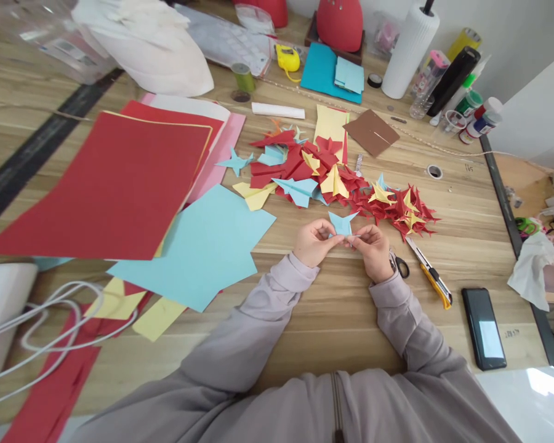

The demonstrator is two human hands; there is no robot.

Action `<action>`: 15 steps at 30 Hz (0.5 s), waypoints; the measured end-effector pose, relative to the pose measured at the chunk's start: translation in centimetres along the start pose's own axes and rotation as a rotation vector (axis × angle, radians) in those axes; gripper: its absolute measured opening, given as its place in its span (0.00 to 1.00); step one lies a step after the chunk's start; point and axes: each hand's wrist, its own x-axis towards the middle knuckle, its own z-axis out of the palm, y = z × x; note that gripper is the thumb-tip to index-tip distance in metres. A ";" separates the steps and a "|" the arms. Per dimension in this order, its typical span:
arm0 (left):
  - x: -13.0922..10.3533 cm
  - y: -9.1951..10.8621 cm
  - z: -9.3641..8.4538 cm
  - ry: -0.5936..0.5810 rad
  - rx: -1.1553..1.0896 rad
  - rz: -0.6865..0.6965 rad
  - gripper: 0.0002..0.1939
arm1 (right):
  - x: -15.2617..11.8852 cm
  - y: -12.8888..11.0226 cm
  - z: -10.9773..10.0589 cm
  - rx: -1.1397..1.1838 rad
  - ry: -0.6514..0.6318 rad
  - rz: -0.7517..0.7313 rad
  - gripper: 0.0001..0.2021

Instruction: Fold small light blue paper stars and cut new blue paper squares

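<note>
Between my two hands is a small light-blue folded paper (341,224), with two pointed tips sticking up and outward. My left hand (314,241) pinches its lower left side between thumb and fingers. At the lower right side, my right hand (373,249) pinches the same paper. Just beyond my hands lies a heap of folded paper pieces (300,163), mostly red, with some yellow and light-blue ones. Black-handled scissors (401,266) lie partly hidden behind my right wrist. A yellow utility knife (431,277) with its blade out rests to the right of them.
Large red sheets (106,191) and light-blue sheets (203,246) cover the left side. White cables (69,320) loop at the lower left. A black phone (484,329) lies near the right edge. Bottles (480,126), a yellow tape measure (288,58) and a brown square (372,132) are farther back.
</note>
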 end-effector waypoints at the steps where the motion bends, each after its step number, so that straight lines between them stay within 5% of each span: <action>1: 0.0 0.0 0.0 -0.005 -0.006 -0.005 0.17 | 0.1 0.0 0.0 0.018 -0.006 0.009 0.16; 15: 1.1 -1.5 -0.2 0.005 -0.144 0.026 0.21 | 0.7 0.6 -0.5 0.222 -0.113 -0.012 0.13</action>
